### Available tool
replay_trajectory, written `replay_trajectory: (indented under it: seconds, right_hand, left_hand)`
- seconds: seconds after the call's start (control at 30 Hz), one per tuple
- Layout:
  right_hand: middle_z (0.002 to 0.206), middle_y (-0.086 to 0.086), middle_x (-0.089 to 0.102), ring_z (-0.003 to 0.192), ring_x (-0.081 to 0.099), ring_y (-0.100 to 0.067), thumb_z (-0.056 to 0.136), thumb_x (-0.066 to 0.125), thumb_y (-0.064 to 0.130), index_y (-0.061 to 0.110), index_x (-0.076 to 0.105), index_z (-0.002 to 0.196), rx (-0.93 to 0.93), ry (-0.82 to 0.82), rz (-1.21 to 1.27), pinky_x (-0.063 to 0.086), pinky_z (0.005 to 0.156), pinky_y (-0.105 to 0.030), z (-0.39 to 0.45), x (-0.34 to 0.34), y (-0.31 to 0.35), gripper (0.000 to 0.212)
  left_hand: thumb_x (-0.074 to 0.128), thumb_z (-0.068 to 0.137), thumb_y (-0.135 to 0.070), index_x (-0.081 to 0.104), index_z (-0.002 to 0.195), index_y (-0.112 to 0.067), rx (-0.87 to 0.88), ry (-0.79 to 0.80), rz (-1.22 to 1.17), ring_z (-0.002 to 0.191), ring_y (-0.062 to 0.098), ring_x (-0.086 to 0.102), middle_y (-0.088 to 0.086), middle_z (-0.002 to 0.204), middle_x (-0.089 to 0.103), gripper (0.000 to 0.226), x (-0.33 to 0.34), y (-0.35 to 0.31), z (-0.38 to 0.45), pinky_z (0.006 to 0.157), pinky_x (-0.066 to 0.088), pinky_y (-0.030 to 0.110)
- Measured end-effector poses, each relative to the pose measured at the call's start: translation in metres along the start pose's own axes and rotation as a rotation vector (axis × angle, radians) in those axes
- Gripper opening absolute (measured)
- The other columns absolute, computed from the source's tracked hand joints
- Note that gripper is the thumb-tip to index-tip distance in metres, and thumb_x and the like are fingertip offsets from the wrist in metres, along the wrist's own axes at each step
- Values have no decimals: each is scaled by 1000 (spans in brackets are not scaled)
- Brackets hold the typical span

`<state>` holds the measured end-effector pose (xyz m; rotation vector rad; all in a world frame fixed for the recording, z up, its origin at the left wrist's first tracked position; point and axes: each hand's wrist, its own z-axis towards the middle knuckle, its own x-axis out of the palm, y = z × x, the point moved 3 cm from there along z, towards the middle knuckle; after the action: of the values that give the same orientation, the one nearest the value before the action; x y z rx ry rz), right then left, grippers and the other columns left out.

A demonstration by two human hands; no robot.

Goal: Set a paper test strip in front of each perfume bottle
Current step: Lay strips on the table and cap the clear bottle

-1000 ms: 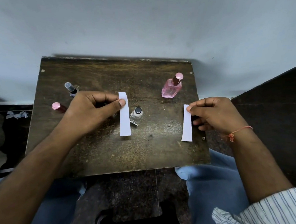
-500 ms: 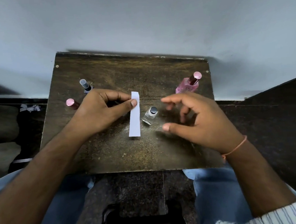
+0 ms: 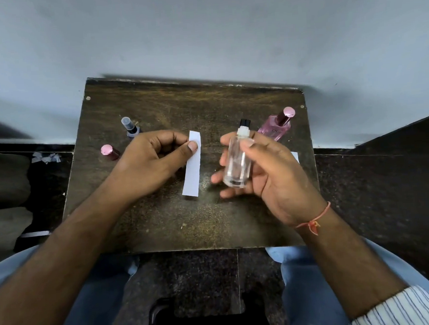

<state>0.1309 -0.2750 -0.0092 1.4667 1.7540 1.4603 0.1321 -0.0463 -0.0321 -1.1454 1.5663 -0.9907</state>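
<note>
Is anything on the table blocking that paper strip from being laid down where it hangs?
Nothing visible does. The left hand pinches the strip over bare table. The right hand holds the clear bottle up beside it, off the table.

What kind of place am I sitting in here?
Probably a plain room at home or in a classroom, not a lab: a small worn wooden table pushed against a bare painted wall, over a dark speckled stone floor.
</note>
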Motion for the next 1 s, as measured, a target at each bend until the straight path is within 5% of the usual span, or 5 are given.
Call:
replay_trajectory:
  seconds: [0.13,0.27,0.77,0.87,1.0]
  right_hand:
    - [89,-4,60,59,66,-22,103,45,35,13,69,123,113,104,272,46,44,-25,1,9,-2,39]
    - [79,2,58,48,46,-10,94,70,36,24,74,106,87,-37,60,29,42,-19,6,8,-9,18]
    - [66,1,50,45,40,-7,97,80,18,25,74,86,102,-165,-11,25,43,-18,7,14,-11,14]
    - [66,4,55,46,42,-7,98,76,42,28,72,85,104,-96,107,27,41,-19,7,16,-7,20]
    - [49,4,49,39,41,-7,98,50,75,16,64,87,159,112,512,29,40,-17,3,19,-2,61]
  left_hand:
    - [71,103,-20,81,95,-17,-11,25,-38,63,-4,62,-16,72,74,13,4,-3,-2,58,47,10]
    - [75,92,-35,85,96,-19,-44,18,-139,66,1,62,-9,80,80,19,8,-9,-4,59,49,12]
    - [78,88,-28,85,102,-17,-1,89,-277,65,-4,67,-9,80,83,19,16,-15,-13,56,46,7]
    - [83,86,-37,88,100,-21,-50,17,-303,71,23,54,7,85,80,22,11,-10,-12,52,41,16]
    - [85,84,-42,88,105,-26,-61,-28,-307,64,12,49,-1,78,74,26,6,-6,-10,50,41,18]
